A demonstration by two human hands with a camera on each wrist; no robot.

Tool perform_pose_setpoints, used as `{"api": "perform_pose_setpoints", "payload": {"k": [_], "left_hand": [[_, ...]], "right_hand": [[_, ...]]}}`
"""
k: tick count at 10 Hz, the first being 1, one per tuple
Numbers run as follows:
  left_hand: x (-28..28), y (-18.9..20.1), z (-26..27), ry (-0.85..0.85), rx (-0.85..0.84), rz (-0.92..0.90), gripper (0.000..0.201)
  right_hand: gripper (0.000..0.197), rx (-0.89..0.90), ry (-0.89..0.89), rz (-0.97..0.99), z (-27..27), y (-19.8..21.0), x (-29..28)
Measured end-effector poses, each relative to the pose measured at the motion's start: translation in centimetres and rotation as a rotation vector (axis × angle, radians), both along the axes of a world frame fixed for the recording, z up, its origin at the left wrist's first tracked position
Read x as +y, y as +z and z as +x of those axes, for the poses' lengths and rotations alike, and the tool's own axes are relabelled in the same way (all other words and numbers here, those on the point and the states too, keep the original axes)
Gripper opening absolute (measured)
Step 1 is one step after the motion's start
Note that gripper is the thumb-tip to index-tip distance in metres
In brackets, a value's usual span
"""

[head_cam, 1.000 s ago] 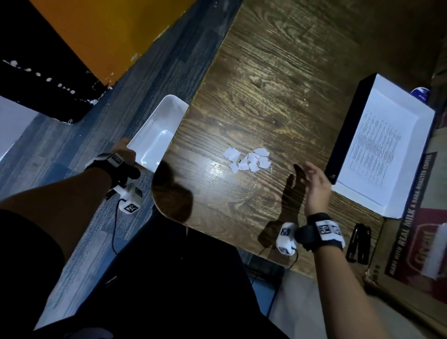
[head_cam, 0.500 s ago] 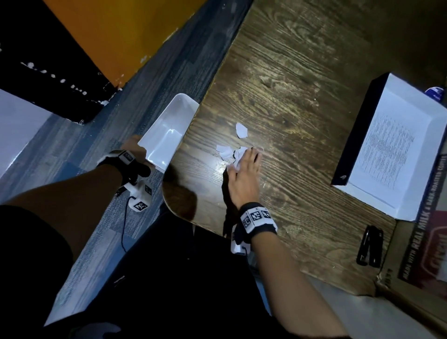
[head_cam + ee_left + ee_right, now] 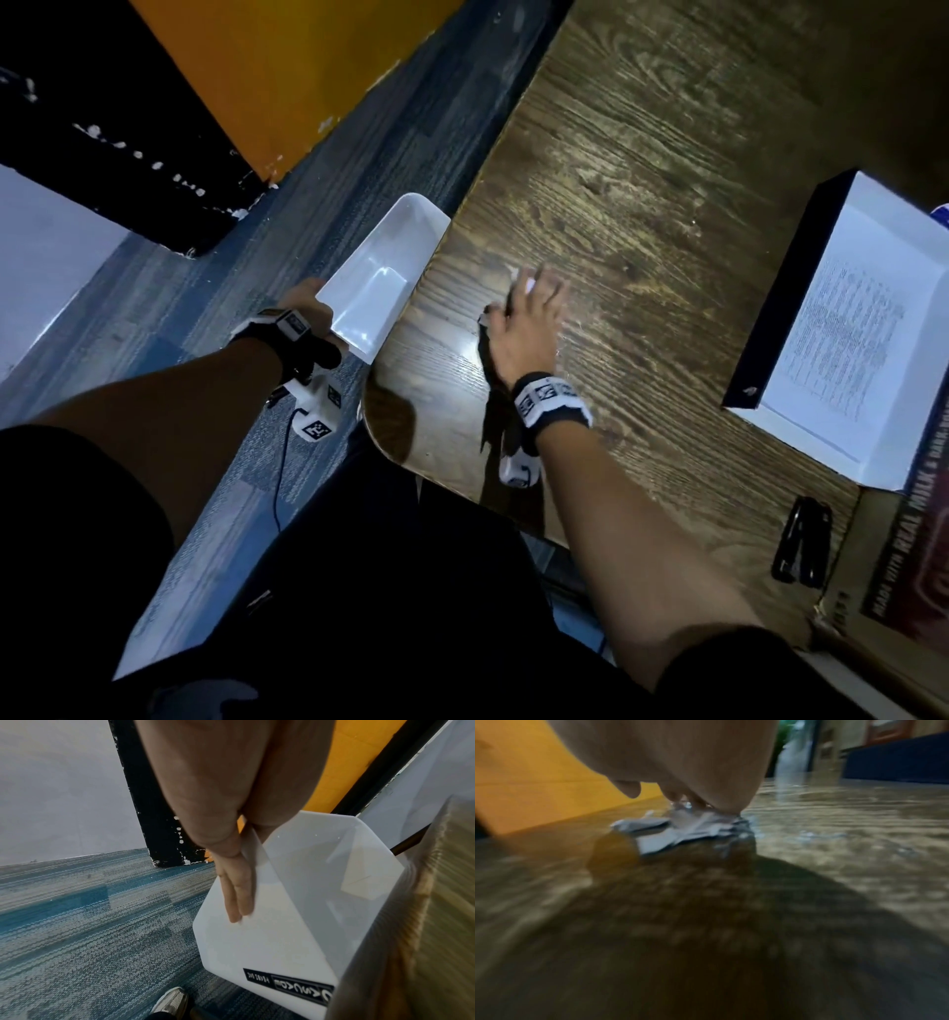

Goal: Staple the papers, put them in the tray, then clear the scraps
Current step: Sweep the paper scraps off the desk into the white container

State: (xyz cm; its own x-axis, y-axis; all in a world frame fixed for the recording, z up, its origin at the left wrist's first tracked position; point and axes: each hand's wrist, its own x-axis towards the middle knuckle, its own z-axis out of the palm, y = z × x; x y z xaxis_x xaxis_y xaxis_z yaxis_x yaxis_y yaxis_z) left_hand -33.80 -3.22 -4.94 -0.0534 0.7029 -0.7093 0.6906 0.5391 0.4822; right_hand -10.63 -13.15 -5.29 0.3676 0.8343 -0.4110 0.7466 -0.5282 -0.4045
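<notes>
Dark wood-grain surface (image 3: 642,216) is carrying everything, with blue carpet (image 3: 205,308) showing past its left edge. Taking the white bin (image 3: 380,277) as the landmark: the left hand (image 3: 308,303) is gripping the bin's near wall, with straight fingers (image 3: 237,892) lying flat on the outside of that wall, and is holding the bin tilted against the surface's left edge, its open mouth facing the wood. Just right of the bin, the right hand (image 3: 529,324) is lying palm-down on the surface with fingers extended, pressing on the white paper scraps (image 3: 680,829); the right wrist view is blurred, but the scraps seem to be bunched in a small heap under the fingertips. Well to the right of the bin, the dark-sided tray (image 3: 775,288) is holding the printed papers (image 3: 842,329). A black stapler (image 3: 803,539) is lying near the tray's near corner, farther still from the bin.
</notes>
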Motion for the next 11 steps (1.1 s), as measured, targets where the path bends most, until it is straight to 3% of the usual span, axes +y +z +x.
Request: {"api": "perform_pose_setpoints", "payload": {"k": [1,2,3,4,5,6,7,8,9,10,11], "left_hand": [[0.2,-0.2,-0.6,-0.032,0.013,-0.007,0.049],[0.1,-0.1,-0.6,-0.008,0.0,-0.056,0.043],[-0.6,-0.1,0.1,-0.027,0.056,-0.018,0.047],[-0.8,-0.5,0.1,0.018,0.034,-0.059,0.047],[-0.6,-2.1,-1.1,-0.189,0.108,-0.083,0.046],[-0.5,-4.1,-2.2,0.003,0.003,-0.041,0.052],[-0.7,-3.8,-2.4,0.006,-0.013,-0.068,0.052],[-0.7,-3.6,-2.5,-0.003,0.0,-0.042,0.049],[-0.8,-4.2,-3.0,-0.008,-0.011,-0.052,0.048],[-1.0,-4.2,-3.3,-0.004,-0.034,-0.057,0.047],[-0.9,-4.4,-3.4,-0.021,-0.034,-0.062,0.049]], "right_hand": [[0.061,0.016,0.189,-0.003,-2.0,0.0,-1.7],[0.053,0.081,0.225,0.095,-0.4,0.9,-3.6],[0.058,-0.025,-0.087,0.115,3.2,0.7,-5.9],[0.066,-0.058,-0.327,-0.041,3.6,-0.1,-6.5],[0.071,-0.059,-0.271,-0.069,-0.3,-0.3,-5.0],[0.07,-0.022,-0.121,-0.059,-4.1,-0.3,-3.9],[0.067,0.053,-0.043,0.003,-4.1,0.2,-4.5],[0.067,-0.066,-0.161,0.05,-0.6,0.4,-7.1],[0.067,-0.122,-0.427,-0.021,1.9,-0.1,-10.0],[0.072,-0.09,-0.468,-0.042,0.0,-0.6,-10.0],[0.075,0.004,-0.32,0.012,-4.2,-0.4,-7.2]]}}
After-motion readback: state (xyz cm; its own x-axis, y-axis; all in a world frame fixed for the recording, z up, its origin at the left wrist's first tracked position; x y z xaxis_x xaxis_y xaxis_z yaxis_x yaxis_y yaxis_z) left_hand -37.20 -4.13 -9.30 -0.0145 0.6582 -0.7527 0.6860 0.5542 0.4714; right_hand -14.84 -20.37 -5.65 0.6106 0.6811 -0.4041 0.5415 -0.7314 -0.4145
